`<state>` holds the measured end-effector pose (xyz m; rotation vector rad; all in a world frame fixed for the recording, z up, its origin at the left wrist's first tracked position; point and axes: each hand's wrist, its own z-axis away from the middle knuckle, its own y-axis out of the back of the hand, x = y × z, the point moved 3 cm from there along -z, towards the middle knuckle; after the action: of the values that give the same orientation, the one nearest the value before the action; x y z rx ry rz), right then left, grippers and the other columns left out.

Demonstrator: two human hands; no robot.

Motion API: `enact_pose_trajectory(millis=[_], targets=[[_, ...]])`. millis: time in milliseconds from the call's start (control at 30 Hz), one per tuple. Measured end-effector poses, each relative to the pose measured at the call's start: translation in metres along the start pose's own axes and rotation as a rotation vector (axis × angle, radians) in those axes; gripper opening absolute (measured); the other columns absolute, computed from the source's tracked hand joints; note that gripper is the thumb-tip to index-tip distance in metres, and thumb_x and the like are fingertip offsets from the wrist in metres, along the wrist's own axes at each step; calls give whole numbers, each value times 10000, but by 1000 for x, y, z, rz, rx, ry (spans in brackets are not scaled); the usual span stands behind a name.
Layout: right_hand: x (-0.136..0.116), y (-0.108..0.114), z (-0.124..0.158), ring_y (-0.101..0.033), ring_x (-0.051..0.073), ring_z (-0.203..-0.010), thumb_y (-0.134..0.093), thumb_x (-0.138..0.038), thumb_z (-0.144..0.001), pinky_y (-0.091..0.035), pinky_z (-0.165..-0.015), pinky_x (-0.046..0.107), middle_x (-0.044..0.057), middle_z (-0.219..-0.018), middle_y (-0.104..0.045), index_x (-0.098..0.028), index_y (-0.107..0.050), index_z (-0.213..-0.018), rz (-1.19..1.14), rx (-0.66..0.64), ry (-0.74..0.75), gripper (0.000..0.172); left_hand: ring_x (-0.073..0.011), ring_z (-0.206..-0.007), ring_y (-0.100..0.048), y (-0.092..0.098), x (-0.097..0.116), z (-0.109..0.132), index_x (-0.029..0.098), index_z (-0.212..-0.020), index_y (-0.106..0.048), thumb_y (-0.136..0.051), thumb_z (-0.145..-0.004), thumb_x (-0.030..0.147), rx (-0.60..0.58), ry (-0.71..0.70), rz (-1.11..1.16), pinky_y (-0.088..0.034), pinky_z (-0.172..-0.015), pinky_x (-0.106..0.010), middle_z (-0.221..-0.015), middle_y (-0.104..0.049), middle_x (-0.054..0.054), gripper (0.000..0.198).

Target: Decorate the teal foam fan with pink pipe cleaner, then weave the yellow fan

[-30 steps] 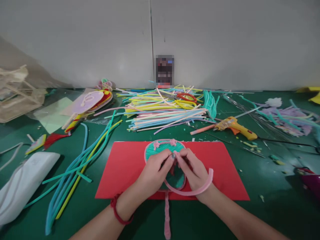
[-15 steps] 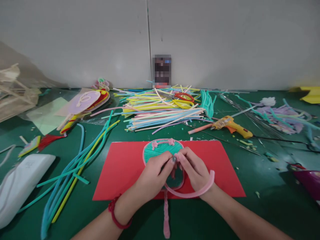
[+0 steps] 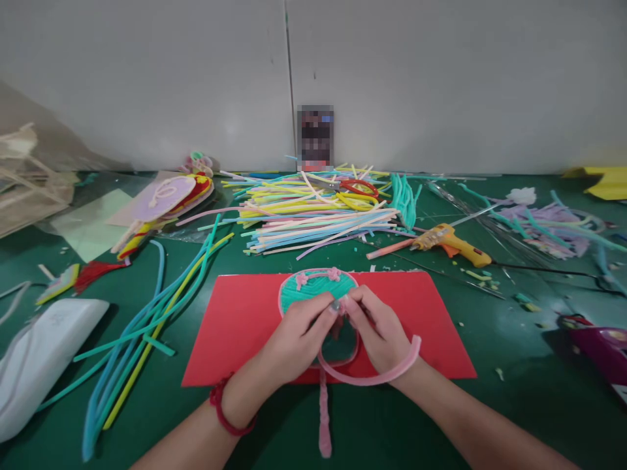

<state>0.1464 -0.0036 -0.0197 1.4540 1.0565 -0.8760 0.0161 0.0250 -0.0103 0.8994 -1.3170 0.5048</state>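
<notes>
Almost nothing has changed. The left hand [image 3: 298,333] and right hand [image 3: 377,326] still pinch the pink pipe cleaner [image 3: 382,376] with narrow fingertips over the teal round fan [image 3: 313,287]. The fan lies on the red sheet [image 3: 235,333] as before.

L hand [image 3: 298,336] + R hand [image 3: 379,333] hide teal fan [image 3: 313,290] mid; wall card [image 3: 315,138] blurred.

A plain pale grey wall [image 3: 441,78], split by one vertical seam [image 3: 289,85], backs a dark green table [image 3: 514,405] whose top shines softly under even light, perhaps from overhead.
</notes>
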Motion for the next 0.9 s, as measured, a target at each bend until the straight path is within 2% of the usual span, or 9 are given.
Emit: enact_pose_trajectory(millis=[300,500,667,900], targets=[[4,1,-2,-500,110,-575,-375,-343,-936,-391,-533,226,-22,-642,-529,-220,-466,-738,4,8,3,250,-120,-617,-450,2,-3,-2,187,-704,-442,-324,-951,305,27,-36,-277,-334,-576,-247,-662,-489,21,298],[2,2,-2,-472,107,-550,-375,-336,-932,-386,-524,227,-29,-611,-495,-216,-451,-724,51,-18,-6,251,-124,-610,-441,2,-4,-1,194,-706,-426,-323,-951,321,38,-16,-311,-319,-565,-255,-663,-481,21,294],[0,1,-1,-484,114,-562,-365,-341,-932,-397,-529,235,-19,-616,-499,-218,-455,-727,79,-19,-22,255,-103,-553,-386,3,-2,-3,191,-648,-372,-341,-931,290,37,15,-171,-296,-511,-236,-601,-419,41,301],[-2,1,2,-471,112,-560,-360,-349,-936,-398,-536,234,-24,-627,-494,-219,-452,-731,58,-6,18,259,-98,-560,-388,1,3,-3,184,-659,-405,-349,-920,319,2,65,103,-338,-535,-227,-600,-409,41,300]])
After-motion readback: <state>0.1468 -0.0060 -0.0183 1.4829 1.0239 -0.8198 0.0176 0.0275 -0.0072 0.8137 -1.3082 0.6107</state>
